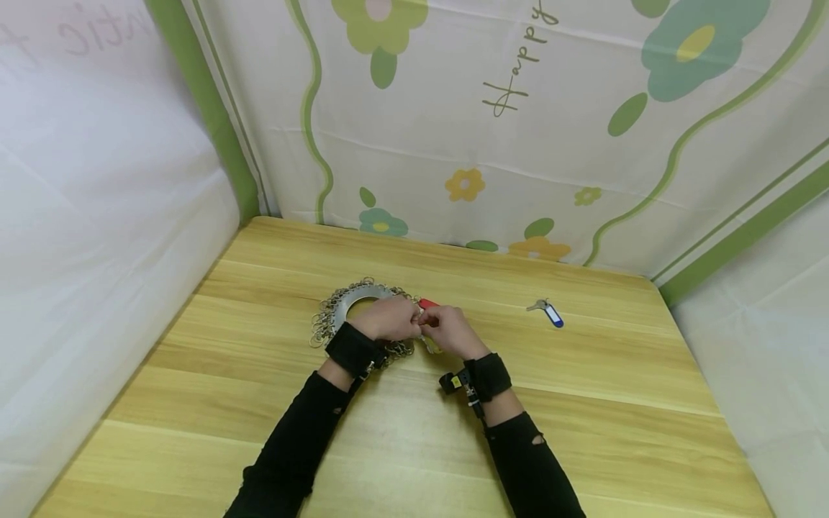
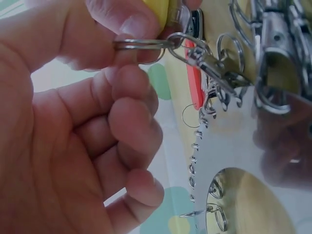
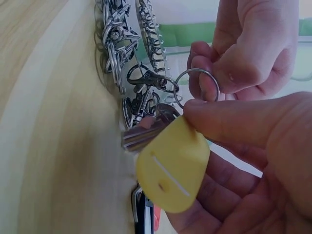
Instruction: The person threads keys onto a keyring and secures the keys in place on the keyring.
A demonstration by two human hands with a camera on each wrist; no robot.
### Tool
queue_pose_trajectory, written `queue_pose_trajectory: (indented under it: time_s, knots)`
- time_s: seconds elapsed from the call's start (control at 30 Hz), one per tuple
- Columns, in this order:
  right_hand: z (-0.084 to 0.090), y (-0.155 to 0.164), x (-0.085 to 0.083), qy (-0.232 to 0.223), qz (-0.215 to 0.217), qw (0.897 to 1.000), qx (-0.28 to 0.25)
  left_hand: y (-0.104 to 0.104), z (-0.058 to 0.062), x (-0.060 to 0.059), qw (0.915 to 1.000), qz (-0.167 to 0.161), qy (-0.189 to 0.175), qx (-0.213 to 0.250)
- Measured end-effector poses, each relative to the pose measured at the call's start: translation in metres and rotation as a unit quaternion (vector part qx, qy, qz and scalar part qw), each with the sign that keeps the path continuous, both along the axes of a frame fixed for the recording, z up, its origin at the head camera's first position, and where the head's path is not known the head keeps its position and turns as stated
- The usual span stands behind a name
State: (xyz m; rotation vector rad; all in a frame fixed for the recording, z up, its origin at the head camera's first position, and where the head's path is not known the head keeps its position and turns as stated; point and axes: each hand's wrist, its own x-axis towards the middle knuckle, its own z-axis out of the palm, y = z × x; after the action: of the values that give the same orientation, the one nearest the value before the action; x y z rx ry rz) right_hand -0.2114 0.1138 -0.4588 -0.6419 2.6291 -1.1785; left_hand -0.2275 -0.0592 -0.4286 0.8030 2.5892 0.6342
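Head view: looks down on a wooden table, with a flowered curtain behind the far edge.
Metal hoop: lies flat left of the table's middle, nearer the far edge than the near one; bears many clips and small rings around its rim.
Left hand: reaches over the metal hoop and pinches a thin key ring; other fingers loosely bent.
Right hand: just beside the left hand, grasping a yellow tag at its upper end, close to the key ring.
Key ring: meets a metal clip at the hoop's right side; cannot tell whether hooked through.
Silver key: hangs beside the yellow tag, slightly blurred.
Red tag: just beyond the hands, toward the far edge, partly hidden.
Blue tag: lies with another key well apart from the hands, toward the far right corner.
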Motion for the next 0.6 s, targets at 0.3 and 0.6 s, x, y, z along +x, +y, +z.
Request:
queue_pose_trajectory:
  time_s: [0.3,0.6]
  knots:
    - [0.0029,0.0020,-0.0002,-0.018,-0.002,1.000,0.009,0.0008,0.0005,0.0013,0.9997,0.009,0.014,-0.019]
    - [0.0085,-0.0021,0.0030,-0.026,-0.023,0.999,0.015,0.0030,-0.0003,0.0009,0.9995,0.000,0.022,-0.022]
